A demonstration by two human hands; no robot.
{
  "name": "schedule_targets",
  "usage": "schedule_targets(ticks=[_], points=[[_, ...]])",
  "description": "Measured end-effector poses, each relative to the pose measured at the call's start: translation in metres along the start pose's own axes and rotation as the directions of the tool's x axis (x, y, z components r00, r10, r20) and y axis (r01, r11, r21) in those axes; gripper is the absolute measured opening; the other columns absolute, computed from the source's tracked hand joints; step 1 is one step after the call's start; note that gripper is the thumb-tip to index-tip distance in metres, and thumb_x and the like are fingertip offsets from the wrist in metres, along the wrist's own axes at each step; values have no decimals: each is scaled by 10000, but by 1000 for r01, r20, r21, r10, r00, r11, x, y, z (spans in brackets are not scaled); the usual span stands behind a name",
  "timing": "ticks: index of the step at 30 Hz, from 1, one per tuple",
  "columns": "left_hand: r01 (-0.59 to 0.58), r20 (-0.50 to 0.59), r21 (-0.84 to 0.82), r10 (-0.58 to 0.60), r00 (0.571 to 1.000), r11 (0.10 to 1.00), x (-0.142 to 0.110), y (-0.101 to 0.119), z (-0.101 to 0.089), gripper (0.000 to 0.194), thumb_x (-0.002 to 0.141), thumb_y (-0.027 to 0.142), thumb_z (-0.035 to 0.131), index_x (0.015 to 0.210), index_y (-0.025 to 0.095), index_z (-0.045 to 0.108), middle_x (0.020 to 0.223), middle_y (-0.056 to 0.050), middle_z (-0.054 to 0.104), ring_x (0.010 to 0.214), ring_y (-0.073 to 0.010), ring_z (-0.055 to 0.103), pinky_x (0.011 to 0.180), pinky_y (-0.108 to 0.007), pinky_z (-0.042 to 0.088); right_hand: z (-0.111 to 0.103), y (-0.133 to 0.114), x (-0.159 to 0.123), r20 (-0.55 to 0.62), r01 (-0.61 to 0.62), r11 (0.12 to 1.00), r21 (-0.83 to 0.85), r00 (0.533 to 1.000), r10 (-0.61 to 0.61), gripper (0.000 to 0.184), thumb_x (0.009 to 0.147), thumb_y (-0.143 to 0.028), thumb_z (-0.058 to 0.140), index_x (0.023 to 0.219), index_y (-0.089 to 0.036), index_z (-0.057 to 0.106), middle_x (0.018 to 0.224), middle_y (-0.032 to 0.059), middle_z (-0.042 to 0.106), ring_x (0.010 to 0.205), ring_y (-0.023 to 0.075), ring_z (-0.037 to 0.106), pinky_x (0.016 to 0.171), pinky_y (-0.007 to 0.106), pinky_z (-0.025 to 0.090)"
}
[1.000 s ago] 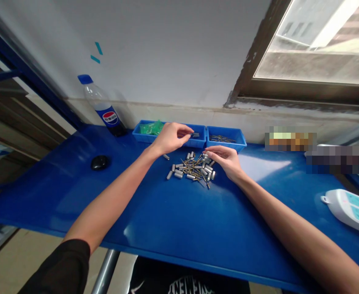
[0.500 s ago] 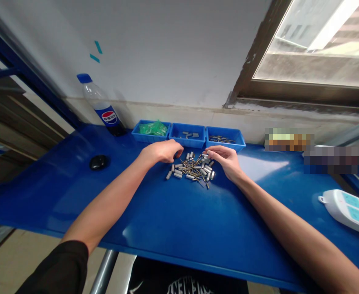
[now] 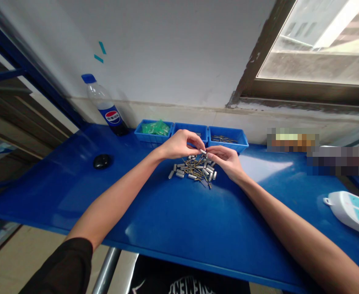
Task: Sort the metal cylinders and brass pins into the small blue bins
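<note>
A small silver metal cylinder [image 3: 203, 152] is between the fingertips of both hands, just above the back of a loose pile. My left hand [image 3: 179, 144] pinches it from the left. My right hand [image 3: 227, 160] has its thumb and fingers closed at the cylinder's right end, partly hiding it. Below them lies the pile, where silver cylinders [image 3: 180, 174] are mixed with thin brass-coloured pins [image 3: 194, 168]. Behind the hands stand three blue bins: a left one [image 3: 150, 139] with green plastic packets, a middle one [image 3: 176, 129] mostly covered by my left hand, and a right one [image 3: 243, 143] holding thin pins.
A cola bottle [image 3: 112, 115] stands at the back left, with a black computer mouse [image 3: 102, 161] in front of it. To the right lies a white power strip [image 3: 341, 206]. Blurred-out items [image 3: 292, 140] rest along the wall on the blue table [image 3: 173, 222].
My left hand has moved right from beside the pile to meet my right hand, and a silver cylinder now shows between them. My right hand has stayed nearly in place.
</note>
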State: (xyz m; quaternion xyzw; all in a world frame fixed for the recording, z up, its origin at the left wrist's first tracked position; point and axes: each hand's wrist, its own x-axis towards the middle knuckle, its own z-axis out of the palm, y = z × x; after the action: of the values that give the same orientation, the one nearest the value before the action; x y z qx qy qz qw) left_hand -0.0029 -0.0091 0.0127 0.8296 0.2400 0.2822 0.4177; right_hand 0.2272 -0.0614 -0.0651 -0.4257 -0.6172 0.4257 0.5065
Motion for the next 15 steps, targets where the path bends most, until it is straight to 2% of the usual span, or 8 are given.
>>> schedule_targets(ticks=[4, 9, 12, 15], points=[[36, -4, -104, -37, 999, 994, 0, -7, 3, 167, 785, 206, 796, 930, 124, 794, 952, -96, 802, 927, -199, 772, 870, -319, 633, 0, 0, -2, 71, -16, 1000, -1, 997, 16, 390, 813, -467, 852, 1134, -253, 800, 1046, 65, 829, 993, 277, 783, 910, 413, 618], [33, -40, -76, -36, 999, 997, 3, -13, 1, 184, 787, 249, 805, 926, 130, 797, 947, -94, 811, 927, -206, 777, 868, -321, 628, 1, -1, -1, 60, -16, 1000, 25, 998, 15, 368, 815, -447, 842, 1124, -251, 799, 1071, 68, 829, 1007, 278, 786, 919, 421, 620], [50, -196, 24, -45, 980, 998, 5, -19, -2, 134, 783, 222, 798, 890, 141, 800, 906, -77, 811, 871, -198, 773, 868, -333, 629, 1, 0, 1, -88, 6, 1000, 8, 996, -5, 266, 835, -428, 797, 1018, -236, 804, 1009, 70, 832, 967, 267, 790, 895, 407, 618], [104, -413, 136, -39, 910, 985, 6, -27, -4, 88, 806, 167, 758, 880, 153, 803, 923, -77, 808, 870, -188, 766, 892, -340, 628, 1, 3, 3, -268, -5, 999, -54, 963, -9, 186, 834, -361, 732, 935, -217, 791, 906, 66, 825, 880, 255, 788, 813, 381, 615]])
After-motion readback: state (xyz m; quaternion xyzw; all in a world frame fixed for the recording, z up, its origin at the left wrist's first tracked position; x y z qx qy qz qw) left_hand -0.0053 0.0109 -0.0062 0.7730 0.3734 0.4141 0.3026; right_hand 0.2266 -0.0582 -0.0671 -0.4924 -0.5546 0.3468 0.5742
